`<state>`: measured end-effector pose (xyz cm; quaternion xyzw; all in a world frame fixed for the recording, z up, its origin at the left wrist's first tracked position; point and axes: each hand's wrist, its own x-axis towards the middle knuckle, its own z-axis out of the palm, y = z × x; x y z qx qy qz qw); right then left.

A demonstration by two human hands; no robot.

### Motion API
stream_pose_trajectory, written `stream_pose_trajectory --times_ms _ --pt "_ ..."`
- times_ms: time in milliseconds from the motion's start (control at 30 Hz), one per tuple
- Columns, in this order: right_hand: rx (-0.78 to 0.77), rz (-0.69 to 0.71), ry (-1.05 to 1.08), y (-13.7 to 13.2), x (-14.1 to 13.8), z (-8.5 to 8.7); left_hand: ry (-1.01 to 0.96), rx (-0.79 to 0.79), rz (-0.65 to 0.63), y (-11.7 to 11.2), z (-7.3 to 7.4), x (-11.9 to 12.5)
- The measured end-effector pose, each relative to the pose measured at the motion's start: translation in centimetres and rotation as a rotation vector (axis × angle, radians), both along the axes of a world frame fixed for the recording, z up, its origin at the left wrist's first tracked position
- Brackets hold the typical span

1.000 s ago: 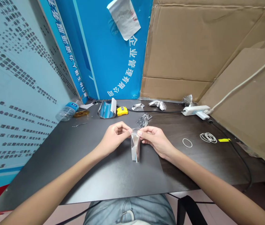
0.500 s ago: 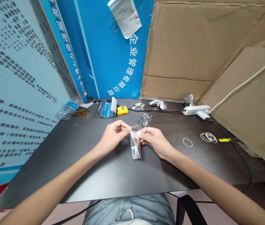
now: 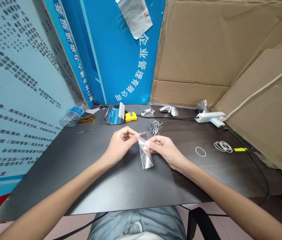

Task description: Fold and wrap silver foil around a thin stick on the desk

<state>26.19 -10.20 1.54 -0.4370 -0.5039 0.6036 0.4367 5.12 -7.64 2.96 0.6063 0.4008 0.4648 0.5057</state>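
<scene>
Foil strip (image 3: pixel 145 155) backed by clear film stands near upright over the black mat (image 3: pixel 121 191), its top held between the two hands. Whether its lower end touches the mat cannot be determined from this view.

Left hand (image 3: pixel 121 145): narrow pinch, with thumb and forefinger closed on the upper left of the strip. Right hand (image 3: pixel 162 150): likewise narrow, with the fingertips (image 3: pixel 148 143) gripping the strip's right side. The hands are almost touching, with the strip between them.

Work in hand, as judged: close two-handed manipulation of the film at the strip's top edge. Whether the layers are being parted or folded cannot be confirmed. Judged requirement for the next move: both pinches kept firm and any force applied slowly and evenly, as the thin film could crease or tear.

Pleated foil bundle (image 3: pixel 153 127) lies just beyond the hands. Further back are a yellow tape measure (image 3: pixel 131 117), a foil fan (image 3: pixel 202 106) and a white power strip (image 3: pixel 209 117). Rubber bands (image 3: pixel 223 146) lie on the dark desk (image 3: pixel 188 180) to the right.
</scene>
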Motion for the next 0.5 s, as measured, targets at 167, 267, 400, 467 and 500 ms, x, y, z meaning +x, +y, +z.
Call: stream_pose_trajectory --times_ms 167,267,400,467,500 --pt "0.002 0.019 0.006 -0.12 0.01 -0.10 -0.013 0.010 0.054 0.22 -0.03 -0.07" --pt "0.013 0.024 -0.036 -0.27 -0.07 0.18 -0.023 0.010 0.082 0.31 0.08 -0.10" --pt "0.001 0.017 -0.046 -0.36 -0.22 0.49 -0.031 0.006 0.078 0.21 0.11 -0.05" --pt "0.000 0.021 -0.032 -0.36 -0.26 0.50 -0.048 0.002 0.081 0.14 0.11 0.01" --pt "0.006 0.023 -0.028 -0.36 -0.26 0.49 -0.054 0.002 0.088 0.10 0.12 0.06"
